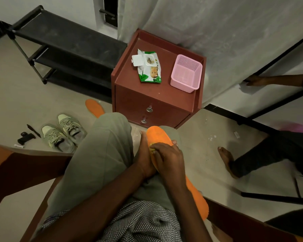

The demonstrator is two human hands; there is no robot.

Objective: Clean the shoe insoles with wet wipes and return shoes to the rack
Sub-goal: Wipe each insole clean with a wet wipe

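The insole (157,137) is gripped along its edge by the left hand (144,154); a wipe (152,148) is pressed down under the right hand's (168,158) curled fingers. Bent by hard rubbing, the insole could be creased.

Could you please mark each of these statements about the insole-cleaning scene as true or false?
1. The wet wipes pack lies on the brown cabinet with its lid flipped open. True.
2. Both orange insoles are on the person's lap. False: one insole is on the lap, the second insole lies on the floor.
3. The right hand presses a wipe onto the insole. True.
4. The grey-green shoes sit on the black rack. False: they stand on the floor.
5. The pink basket is left of the wipes pack. False: it is to the right.
6. The left hand steadies the insole's edge. True.
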